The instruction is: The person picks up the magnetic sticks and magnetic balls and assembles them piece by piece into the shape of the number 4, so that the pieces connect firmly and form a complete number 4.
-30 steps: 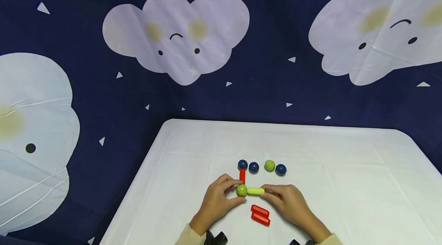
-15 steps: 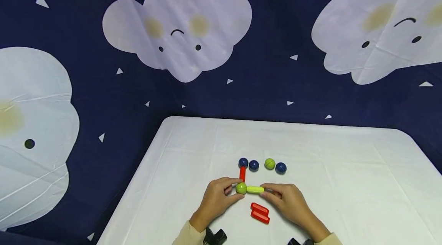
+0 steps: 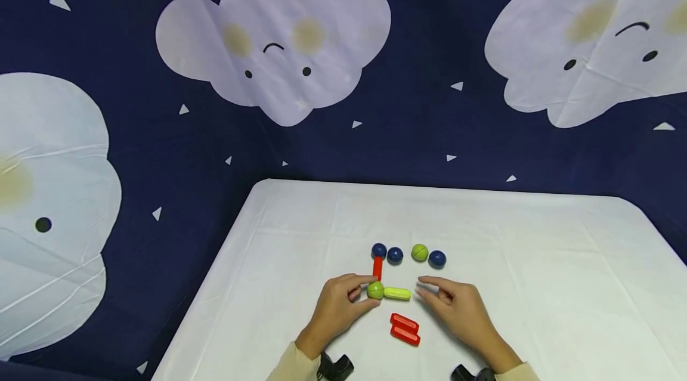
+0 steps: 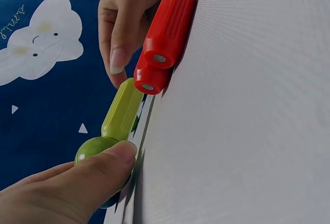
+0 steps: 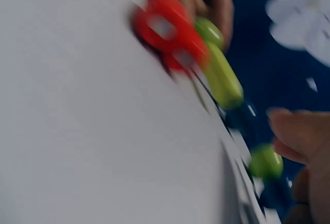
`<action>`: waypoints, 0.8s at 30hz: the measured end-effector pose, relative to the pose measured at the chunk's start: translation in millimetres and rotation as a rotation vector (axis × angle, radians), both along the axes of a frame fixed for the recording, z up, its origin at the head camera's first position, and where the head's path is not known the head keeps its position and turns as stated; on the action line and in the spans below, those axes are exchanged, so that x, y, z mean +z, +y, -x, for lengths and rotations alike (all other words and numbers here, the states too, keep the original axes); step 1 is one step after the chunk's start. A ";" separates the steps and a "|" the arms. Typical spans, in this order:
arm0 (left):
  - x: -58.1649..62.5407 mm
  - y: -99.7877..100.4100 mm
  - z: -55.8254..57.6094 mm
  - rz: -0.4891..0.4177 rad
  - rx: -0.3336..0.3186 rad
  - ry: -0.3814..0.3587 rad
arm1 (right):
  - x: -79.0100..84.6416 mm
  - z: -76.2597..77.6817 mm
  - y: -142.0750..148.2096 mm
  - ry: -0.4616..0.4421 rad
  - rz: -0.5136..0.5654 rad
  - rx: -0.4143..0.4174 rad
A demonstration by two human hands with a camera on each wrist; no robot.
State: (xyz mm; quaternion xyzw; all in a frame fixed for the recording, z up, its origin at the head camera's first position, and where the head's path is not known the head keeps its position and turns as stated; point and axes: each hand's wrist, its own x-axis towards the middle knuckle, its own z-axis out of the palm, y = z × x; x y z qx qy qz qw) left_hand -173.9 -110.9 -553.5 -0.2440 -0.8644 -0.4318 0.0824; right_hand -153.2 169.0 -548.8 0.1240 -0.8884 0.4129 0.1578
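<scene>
In the head view my left hand (image 3: pixel 340 306) pinches a green ball (image 3: pixel 376 290) between thumb and forefinger. A yellow-green magnetic stick (image 3: pixel 398 294) joins the ball's right side, and a red stick (image 3: pixel 378 269) runs from behind it to a dark blue ball (image 3: pixel 378 250). My right hand (image 3: pixel 456 312) is just off the yellow-green stick's free end, thumb and forefinger apart with nothing between them. Two more red sticks (image 4: pixel 170 28), with metal discs in their ends, lie side by side nearer to me. The left wrist view has my thumb (image 4: pixel 98 177) on the green ball.
Behind the hands lie two blue balls (image 3: pixel 395 256) and a second green ball (image 3: pixel 420 252) in a loose row. All rest on a white-covered table (image 3: pixel 537 250). A dark blue cloth (image 3: pixel 418 142) printed with clouds hangs along the back edge.
My right hand has let go of the yellow-green stick and drawn back a little to the right, its fingers parting. The left hand keeps its hold on the green ball.
</scene>
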 end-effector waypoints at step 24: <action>1.4 -1.4 -0.6 -0.013 0.000 -0.026 | -3.5 22.4 18.2 -0.054 -0.198 -0.251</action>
